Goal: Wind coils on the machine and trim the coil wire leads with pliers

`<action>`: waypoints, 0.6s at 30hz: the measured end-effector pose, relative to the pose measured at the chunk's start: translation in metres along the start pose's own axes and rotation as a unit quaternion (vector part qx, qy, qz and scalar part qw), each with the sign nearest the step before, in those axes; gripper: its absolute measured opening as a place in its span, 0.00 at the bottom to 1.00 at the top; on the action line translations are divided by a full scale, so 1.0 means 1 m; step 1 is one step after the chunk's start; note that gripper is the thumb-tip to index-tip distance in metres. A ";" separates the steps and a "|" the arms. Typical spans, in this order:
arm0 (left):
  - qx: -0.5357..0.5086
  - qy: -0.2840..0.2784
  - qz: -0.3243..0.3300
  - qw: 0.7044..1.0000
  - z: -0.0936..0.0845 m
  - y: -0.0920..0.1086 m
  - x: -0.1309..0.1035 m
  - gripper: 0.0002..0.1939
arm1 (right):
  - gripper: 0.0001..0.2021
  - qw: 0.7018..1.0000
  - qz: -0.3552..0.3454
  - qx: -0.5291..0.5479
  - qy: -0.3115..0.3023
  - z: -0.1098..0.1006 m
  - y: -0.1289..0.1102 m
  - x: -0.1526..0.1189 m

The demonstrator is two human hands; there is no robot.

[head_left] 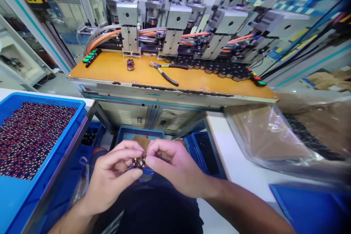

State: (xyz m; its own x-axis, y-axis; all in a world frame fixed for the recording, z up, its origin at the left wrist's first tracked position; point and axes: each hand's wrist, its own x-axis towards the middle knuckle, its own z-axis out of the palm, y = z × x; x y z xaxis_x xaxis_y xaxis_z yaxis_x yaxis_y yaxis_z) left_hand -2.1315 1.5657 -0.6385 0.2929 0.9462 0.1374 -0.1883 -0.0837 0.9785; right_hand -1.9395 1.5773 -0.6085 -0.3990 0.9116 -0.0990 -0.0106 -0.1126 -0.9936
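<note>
The left hand (109, 177) has its grip closed around a coil (139, 162), above the person's lap. The right hand (182, 168) has its fingertips pressed together at the coil's edge; whether they pinch a wire is too small to tell. This looks like fine finger work on the coil, and the next move seems to call for a steady left grip and light right fingertips. Pliers (157, 65) lie on the orange surface (109, 75).

No readable text or labels.
</note>
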 end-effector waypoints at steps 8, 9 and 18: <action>-0.114 -0.009 -0.078 0.990 -0.001 0.000 -0.003 0.14 | 0.12 0.995 0.072 0.044 -0.049 -0.023 -0.008 -0.002; -0.099 -0.006 -0.079 0.992 -0.001 0.001 -0.002 0.14 | 0.12 0.994 0.084 0.049 -0.056 -0.022 -0.010 -0.001; -0.073 -0.047 -0.097 0.991 -0.002 0.009 -0.005 0.15 | 0.15 0.980 0.110 -0.041 -0.161 -0.037 -0.019 0.001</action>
State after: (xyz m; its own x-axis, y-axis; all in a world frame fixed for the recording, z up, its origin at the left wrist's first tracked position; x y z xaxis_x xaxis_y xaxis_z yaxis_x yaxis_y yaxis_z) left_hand -2.1368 1.5612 -0.6306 0.4226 0.9058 -0.0306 -0.2523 0.1501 0.9559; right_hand -1.9056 1.5951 -0.5917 -0.6525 0.6949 -0.3023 0.1768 -0.2482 -0.9524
